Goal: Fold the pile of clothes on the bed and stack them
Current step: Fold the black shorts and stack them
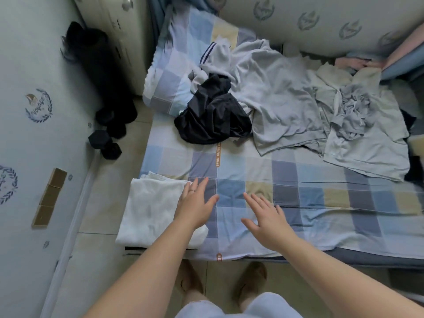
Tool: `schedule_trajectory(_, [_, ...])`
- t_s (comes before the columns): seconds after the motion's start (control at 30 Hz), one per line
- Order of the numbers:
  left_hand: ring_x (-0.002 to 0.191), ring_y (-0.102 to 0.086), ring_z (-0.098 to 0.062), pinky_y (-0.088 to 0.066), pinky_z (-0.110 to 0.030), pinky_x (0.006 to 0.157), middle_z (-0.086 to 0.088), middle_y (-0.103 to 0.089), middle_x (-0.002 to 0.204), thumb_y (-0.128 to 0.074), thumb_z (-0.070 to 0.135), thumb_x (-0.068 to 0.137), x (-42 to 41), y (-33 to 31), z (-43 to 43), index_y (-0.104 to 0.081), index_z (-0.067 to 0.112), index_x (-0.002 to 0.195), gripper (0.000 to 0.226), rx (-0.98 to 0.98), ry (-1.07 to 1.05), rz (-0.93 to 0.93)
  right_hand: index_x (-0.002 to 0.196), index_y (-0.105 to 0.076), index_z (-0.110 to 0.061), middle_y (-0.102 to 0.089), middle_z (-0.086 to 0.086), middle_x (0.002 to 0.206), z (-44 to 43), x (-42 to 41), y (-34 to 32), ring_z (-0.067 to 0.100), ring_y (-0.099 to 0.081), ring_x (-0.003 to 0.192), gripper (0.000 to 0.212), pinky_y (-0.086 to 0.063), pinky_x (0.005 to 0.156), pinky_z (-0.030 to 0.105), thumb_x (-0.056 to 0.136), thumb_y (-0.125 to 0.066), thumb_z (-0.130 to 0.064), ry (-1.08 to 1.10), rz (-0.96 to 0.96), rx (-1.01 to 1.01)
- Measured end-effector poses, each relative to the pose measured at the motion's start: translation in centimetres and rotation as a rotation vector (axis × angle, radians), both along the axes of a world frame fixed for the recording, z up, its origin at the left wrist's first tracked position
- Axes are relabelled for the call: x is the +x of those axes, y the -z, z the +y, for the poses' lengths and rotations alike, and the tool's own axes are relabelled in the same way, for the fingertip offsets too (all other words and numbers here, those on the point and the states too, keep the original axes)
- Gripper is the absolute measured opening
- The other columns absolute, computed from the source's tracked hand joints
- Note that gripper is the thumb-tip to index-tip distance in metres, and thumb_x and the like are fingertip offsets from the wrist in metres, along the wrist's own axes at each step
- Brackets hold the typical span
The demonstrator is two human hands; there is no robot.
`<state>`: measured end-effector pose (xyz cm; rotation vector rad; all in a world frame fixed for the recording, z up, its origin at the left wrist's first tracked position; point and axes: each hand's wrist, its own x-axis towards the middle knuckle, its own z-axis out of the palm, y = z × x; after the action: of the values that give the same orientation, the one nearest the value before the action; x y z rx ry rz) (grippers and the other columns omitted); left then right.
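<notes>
Left hand (195, 206) and right hand (267, 220) were splayed, gripping nothing; 1 white fold (149, 207) sat left; I judged black garment (213, 120) next: drag it near, flatten before folding.

The left hand (195, 206) covers one edge of the folded white cloth (149, 207) — dark clothes (414, 167) at far right are cut off.
</notes>
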<state>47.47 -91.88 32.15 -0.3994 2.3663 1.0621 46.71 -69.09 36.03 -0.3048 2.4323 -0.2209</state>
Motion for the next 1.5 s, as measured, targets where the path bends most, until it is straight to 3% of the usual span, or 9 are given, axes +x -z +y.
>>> schedule_trajectory(0.3, [0.155, 0.004, -0.019, -0.011, -0.042, 0.124, 0.006, -0.006, 0.169, -0.044, 0.053, 0.102, -3.0, -3.7, 10.5, -0.015, 0.037, 0.16, 0.066, -0.027, 0.052, 0.054, 0.158, -0.003, -0.042, -0.006, -0.014, 0.168, 10.8, -4.3, -3.4, 0.014, -0.002, 0.155, 0.068, -0.007, 0.124, 0.051, 0.102, -0.039, -0.054, 0.04, 0.116, -0.094])
schedule_trajectory(0.5, [0.155, 0.001, -0.02, -0.01, -0.041, 0.124, 0.003, -0.008, 0.169, -0.045, 0.052, 0.102, -4.8, -5.3, 16.9, -0.018, 0.036, 0.159, 0.065, -0.098, -0.064, 0.066, 0.159, -0.003, -0.041, -0.005, -0.01, 0.168, 18.1, -9.8, -4.7, 0.016, -0.001, 0.155, 0.068, -0.007, 0.123, 0.051, 0.103, -0.039, -0.053, -0.055, 0.115, -0.149])
schedule_trajectory(0.87, [0.155, -0.004, -0.022, -0.013, -0.042, 0.124, -0.001, -0.013, 0.168, -0.05, 0.047, 0.101, -11.7, -5.1, 19.1, -0.023, 0.034, 0.158, 0.064, -0.142, -0.174, 0.088, 0.158, -0.006, -0.043, -0.008, -0.012, 0.168, 20.3, -17.4, -5.2, 0.015, -0.004, 0.155, 0.068, -0.011, 0.123, 0.052, 0.102, -0.042, -0.052, -0.072, 0.157, -0.277])
schedule_trajectory(1.1, [0.154, -0.007, -0.018, -0.016, -0.037, 0.122, 0.001, -0.019, 0.167, -0.053, 0.042, 0.1, -21.8, 4.6, 13.8, -0.029, 0.031, 0.157, 0.063, -0.183, -0.148, 0.116, 0.158, -0.008, -0.041, -0.012, -0.011, 0.167, 17.0, -24.7, 5.4, 0.015, -0.007, 0.154, 0.068, -0.015, 0.123, 0.048, 0.101, -0.044, -0.051, 0.024, 0.141, -0.296])
schedule_trajectory(1.3, [0.154, -0.004, -0.025, -0.008, -0.047, 0.124, 0.0, -0.013, 0.168, -0.053, 0.045, 0.1, -32.1, 16.6, 9.2, -0.026, 0.031, 0.157, 0.064, -0.299, 0.019, 0.049, 0.159, -0.017, -0.034, -0.025, -0.009, 0.164, 9.8, -31.9, 18.0, 0.013, -0.02, 0.151, 0.07, -0.022, 0.122, 0.042, 0.1, -0.054, -0.04, 0.289, -0.019, -0.421])
schedule_trajectory(1.4, [0.155, -0.001, -0.028, -0.004, -0.051, 0.124, -0.002, -0.008, 0.169, -0.054, 0.044, 0.099, -37.3, 20.3, 7.3, -0.023, 0.03, 0.158, 0.068, -0.389, 0.074, 0.146, 0.16, -0.014, -0.031, -0.024, -0.008, 0.164, 5.7, -36.0, 23.2, 0.013, -0.023, 0.15, 0.077, -0.024, 0.119, 0.032, 0.099, -0.059, -0.038, 0.383, -0.073, -0.438])
schedule_trajectory(1.5, [0.155, 0.002, -0.03, -0.008, -0.05, 0.125, -0.005, 0.0, 0.169, -0.055, 0.044, 0.099, -42.2, 23.0, 5.8, -0.018, 0.028, 0.159, 0.072, -0.439, 0.066, 0.245, 0.161, -0.007, -0.028, -0.02, -0.006, 0.166, 2.4, -41.3, 27.6, 0.015, -0.025, 0.15, 0.091, -0.025, 0.121, 0.033, 0.093, -0.066, -0.04, 0.553, -0.109, -0.501])
